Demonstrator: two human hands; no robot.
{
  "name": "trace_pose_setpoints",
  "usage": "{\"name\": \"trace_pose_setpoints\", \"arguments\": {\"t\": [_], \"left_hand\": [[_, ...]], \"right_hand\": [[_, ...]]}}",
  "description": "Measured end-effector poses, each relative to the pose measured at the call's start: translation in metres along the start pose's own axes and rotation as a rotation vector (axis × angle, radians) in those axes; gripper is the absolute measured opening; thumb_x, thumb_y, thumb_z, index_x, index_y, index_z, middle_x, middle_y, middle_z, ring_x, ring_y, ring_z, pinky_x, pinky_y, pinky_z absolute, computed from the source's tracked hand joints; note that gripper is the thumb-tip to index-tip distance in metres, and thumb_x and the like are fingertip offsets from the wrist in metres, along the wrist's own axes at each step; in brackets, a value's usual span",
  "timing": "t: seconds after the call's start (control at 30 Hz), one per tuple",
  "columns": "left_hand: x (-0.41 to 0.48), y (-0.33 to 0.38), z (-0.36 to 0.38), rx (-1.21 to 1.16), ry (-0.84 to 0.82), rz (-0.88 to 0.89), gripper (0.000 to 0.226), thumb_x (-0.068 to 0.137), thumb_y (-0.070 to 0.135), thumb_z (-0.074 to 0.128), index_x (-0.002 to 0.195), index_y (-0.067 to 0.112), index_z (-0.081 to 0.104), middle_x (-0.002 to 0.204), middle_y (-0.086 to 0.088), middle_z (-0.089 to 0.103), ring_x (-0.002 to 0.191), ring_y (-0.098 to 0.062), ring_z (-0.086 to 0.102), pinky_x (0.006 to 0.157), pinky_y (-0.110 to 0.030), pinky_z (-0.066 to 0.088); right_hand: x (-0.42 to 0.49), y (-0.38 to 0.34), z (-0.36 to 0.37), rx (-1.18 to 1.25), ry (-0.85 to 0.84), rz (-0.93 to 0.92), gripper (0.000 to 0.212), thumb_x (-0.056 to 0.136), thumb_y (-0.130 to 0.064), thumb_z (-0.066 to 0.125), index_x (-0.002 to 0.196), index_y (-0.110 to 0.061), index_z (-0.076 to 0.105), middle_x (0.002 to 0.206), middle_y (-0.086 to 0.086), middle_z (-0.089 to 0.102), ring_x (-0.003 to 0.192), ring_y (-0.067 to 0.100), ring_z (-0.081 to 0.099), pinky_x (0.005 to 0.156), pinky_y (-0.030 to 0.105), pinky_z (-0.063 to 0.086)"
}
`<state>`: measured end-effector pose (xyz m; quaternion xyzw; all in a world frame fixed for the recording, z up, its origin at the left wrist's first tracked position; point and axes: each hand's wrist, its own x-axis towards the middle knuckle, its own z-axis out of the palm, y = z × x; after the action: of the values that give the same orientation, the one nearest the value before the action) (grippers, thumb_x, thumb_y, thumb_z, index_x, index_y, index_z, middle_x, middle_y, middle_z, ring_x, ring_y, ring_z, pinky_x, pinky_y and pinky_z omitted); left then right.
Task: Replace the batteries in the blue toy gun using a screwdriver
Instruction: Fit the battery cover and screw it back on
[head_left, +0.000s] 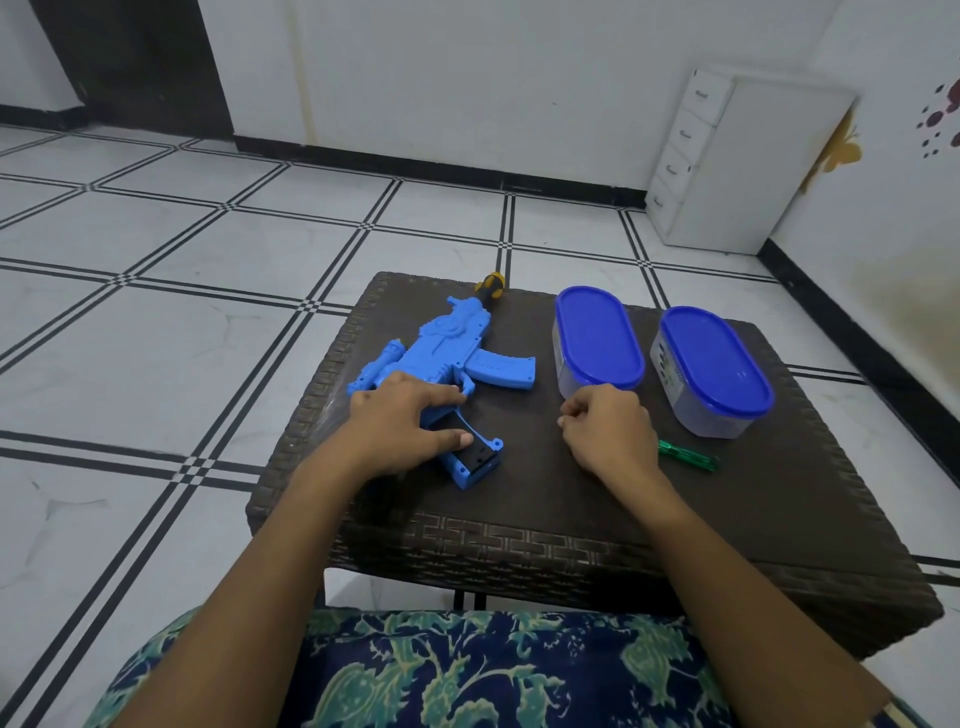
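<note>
The blue toy gun lies flat on its side on the left part of the dark woven table, with the muzzle pointing away from me and the grip end nearest to me. At the grip end I see an open dark compartment, so I judge the battery cover is already off, though I cannot tell if batteries are inside.

My left hand rests on top of the gun, fingers spread flat over the body and the thumb touching the edge of the compartment; it presses down and is not closed around anything. My right hand rests on the table near the gun, fingers curled together loosely; whether something small is inside I cannot tell.

The gun looks like hollow hard plastic, so I expect it light, stiff and a little slippery. I would hold it by the thick middle body, not by the thin magazine part.

A green screwdriver lies just beside my right hand. Two containers with blue lids stand behind. A yellow-black tool handle shows behind the muzzle.
</note>
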<state>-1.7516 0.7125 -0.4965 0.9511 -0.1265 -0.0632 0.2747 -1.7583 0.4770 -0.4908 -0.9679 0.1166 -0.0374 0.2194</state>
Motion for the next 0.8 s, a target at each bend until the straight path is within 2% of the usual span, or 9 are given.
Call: {"name": "trace_pose_setpoints", "arguments": {"t": [0.23,0.4,0.5,0.6,0.7,0.8], "left_hand": [[0.002,-0.002,0.002,0.0,0.006,0.02,0.058,0.078,0.058,0.066,0.132,0.044,0.051,0.143,0.007,0.045,0.139,-0.015,0.026,0.112,-0.053,0.023],[0.0,-0.002,0.001,0.003,0.004,0.018,0.058,0.079,0.057,0.065,0.133,0.044,0.05,0.144,0.008,0.045,0.139,-0.015,0.026,0.112,-0.054,0.021],[0.0,0.0,0.001,0.006,0.001,0.017,0.058,0.079,0.058,0.065,0.133,0.045,0.05,0.144,0.007,0.045,0.139,-0.014,0.026,0.112,-0.053,0.02],[0.002,-0.002,0.001,0.012,-0.003,0.019,0.059,0.076,0.061,0.064,0.132,0.047,0.05,0.143,0.007,0.046,0.137,-0.016,0.027,0.111,-0.053,0.024],[0.004,-0.004,0.001,0.005,-0.023,0.014,0.067,0.067,0.072,0.057,0.13,0.049,0.05,0.141,0.007,0.048,0.136,-0.016,0.029,0.109,-0.054,0.025],[0.004,-0.005,0.002,-0.007,-0.026,0.012,0.082,0.054,0.083,0.044,0.129,0.051,0.05,0.139,0.007,0.049,0.134,-0.016,0.03,0.109,-0.052,0.027]], "right_hand": [[0.0,-0.003,0.001,-0.059,-0.042,0.002,0.005,0.09,-0.018,0.064,0.095,-0.018,0.065,0.094,0.001,0.066,0.085,0.017,0.061,0.067,0.03,0.047],[-0.002,-0.009,0.005,-0.125,-0.109,-0.025,0.018,0.089,-0.014,0.064,0.106,-0.013,0.057,0.102,0.005,0.059,0.093,0.021,0.061,0.077,0.036,0.053],[-0.006,-0.012,0.005,-0.017,-0.133,-0.133,0.009,0.092,-0.012,0.059,0.101,-0.013,0.059,0.1,0.004,0.06,0.089,0.016,0.059,0.078,0.033,0.054],[-0.02,-0.02,-0.001,0.158,-0.149,-0.257,0.004,0.091,-0.014,0.059,0.091,-0.013,0.063,0.088,0.0,0.063,0.077,0.012,0.059,0.07,0.028,0.051],[-0.03,-0.029,-0.008,0.292,-0.136,-0.256,0.002,0.081,-0.014,0.07,0.082,-0.014,0.068,0.078,0.0,0.068,0.071,0.012,0.063,0.066,0.027,0.054],[-0.033,-0.033,-0.013,0.407,-0.166,-0.267,0.007,0.075,-0.007,0.073,0.081,-0.01,0.071,0.075,0.003,0.07,0.065,0.008,0.06,0.061,0.019,0.052]]}}
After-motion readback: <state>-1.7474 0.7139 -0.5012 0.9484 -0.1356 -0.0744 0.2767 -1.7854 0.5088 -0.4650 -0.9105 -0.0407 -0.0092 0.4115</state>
